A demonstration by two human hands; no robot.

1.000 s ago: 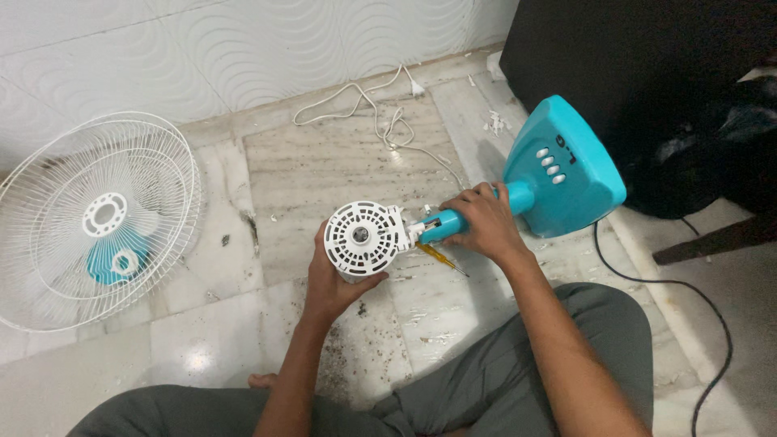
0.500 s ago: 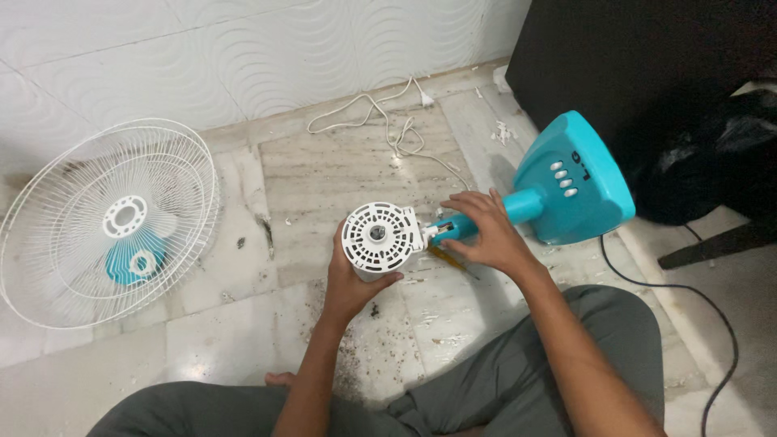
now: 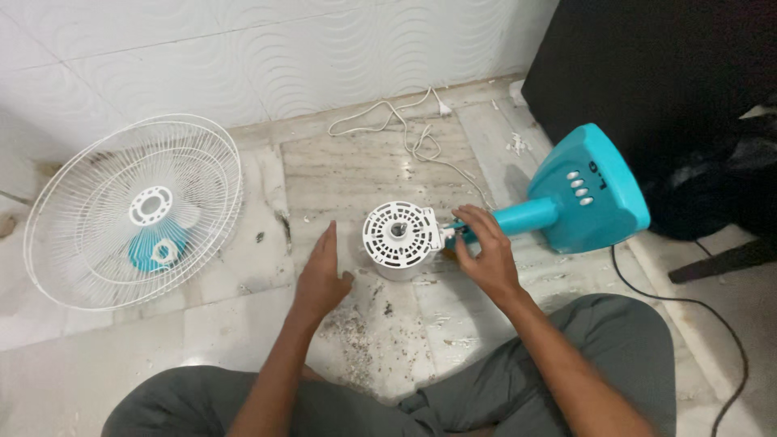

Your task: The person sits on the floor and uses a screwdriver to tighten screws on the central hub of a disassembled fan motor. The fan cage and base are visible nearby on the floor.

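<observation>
White vented fan motor housing (image 3: 398,236) on turquoise neck (image 3: 518,218); right hand (image 3: 483,252) fingers closed around neck joint; left hand (image 3: 321,275) open, flat, just left of housing.

Right hand (image 3: 484,252) grips fan neck (image 3: 518,218) — left hand (image 3: 321,277) open beside motor housing (image 3: 398,238).

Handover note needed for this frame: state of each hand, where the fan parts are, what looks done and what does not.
Left hand: open, empty, just left of the white motor housing, not touching.
Right hand: fingers at the joint between the housing and the teal neck.
Teal base lies tipped on the floor.
Done: wire grilles and teal blade are off, lying at left.
Left: housing is on the neck.
</observation>
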